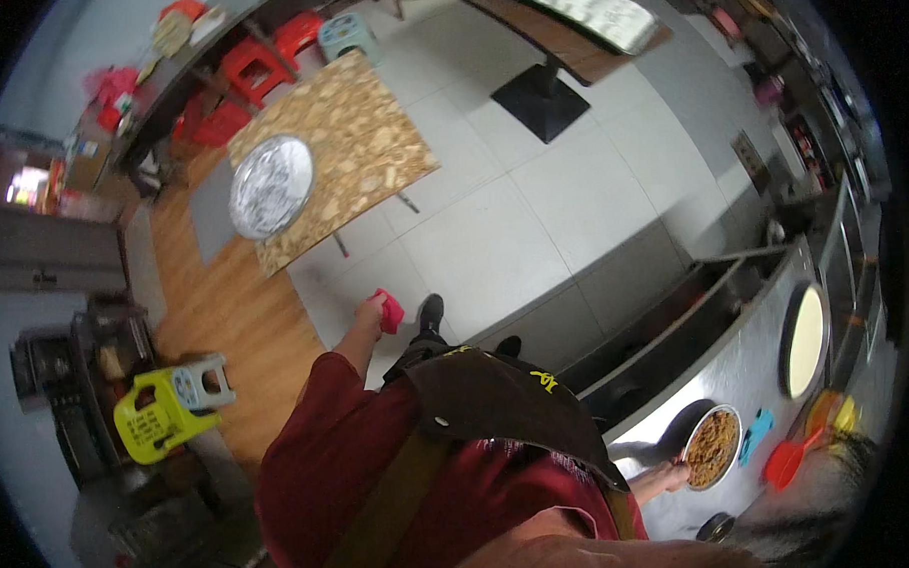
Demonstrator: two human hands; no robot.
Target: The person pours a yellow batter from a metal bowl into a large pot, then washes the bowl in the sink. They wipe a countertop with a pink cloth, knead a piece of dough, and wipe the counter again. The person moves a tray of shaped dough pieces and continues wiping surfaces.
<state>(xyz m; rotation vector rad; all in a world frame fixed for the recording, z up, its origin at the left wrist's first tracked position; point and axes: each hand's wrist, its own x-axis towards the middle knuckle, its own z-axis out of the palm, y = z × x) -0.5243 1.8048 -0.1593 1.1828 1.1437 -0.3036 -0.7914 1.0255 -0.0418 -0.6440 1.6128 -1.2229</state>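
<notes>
A bunched red cloth [392, 312] is gripped in my left hand [368, 315], which hangs over the floor beside my shoe. On my other side, my right hand [673, 475] holds the near rim of a round metal bowl [738, 445]. Brown, crumbly food [712, 449] fills that bowl. It is over the stainless steel counter [661, 511]; whether its base touches the metal I cannot tell. Just past the bowl lies a blue object [756, 436], too blurred to name. A red plastic scoop or ladle [785, 464] is farther along.
A round pan with pale yellow contents [805, 341] stands at the counter's far end. Ahead left, a foil-like round tray [272, 187] sits on a stone-patterned table [367, 137]. A pedestal table [520, 19] holds a silvery tray [595, 12]. Yellow-green stool [155, 418] and red stools [255, 69] stand leftward.
</notes>
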